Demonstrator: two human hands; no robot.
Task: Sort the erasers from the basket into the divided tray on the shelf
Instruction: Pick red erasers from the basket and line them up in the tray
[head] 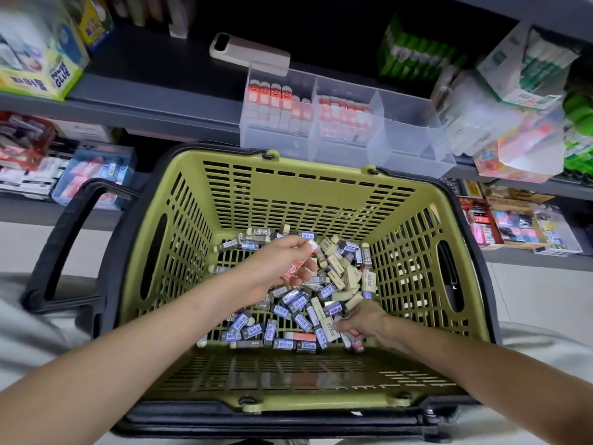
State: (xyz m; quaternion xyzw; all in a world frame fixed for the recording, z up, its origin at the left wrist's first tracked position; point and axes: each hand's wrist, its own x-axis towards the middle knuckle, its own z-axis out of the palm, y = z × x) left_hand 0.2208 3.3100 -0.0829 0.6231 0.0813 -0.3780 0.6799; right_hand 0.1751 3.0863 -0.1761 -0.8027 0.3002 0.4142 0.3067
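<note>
A green basket [288,184] with a black rim sits in front of me, its floor covered with several small erasers [298,309] in blue, beige and red-white sleeves. My left hand [276,264] hovers over the pile and holds red-white erasers [293,271] in its curled fingers, pinching one at the fingertips. My right hand [362,322] reaches into the pile at the lower right, fingers curled round red-white erasers [354,340]. On the shelf behind stands the clear divided tray [407,136]; its two left compartments hold rows of red-white erasers [345,118], the right one looks empty.
A beige phone [250,53] lies on the shelf behind the tray. Glue boxes [38,65] stand at the left, green packs [414,56] and bagged stationery [513,123] at the right. Lower shelves hold more eraser boxes [96,175]. The basket's black handle [61,245] juts left.
</note>
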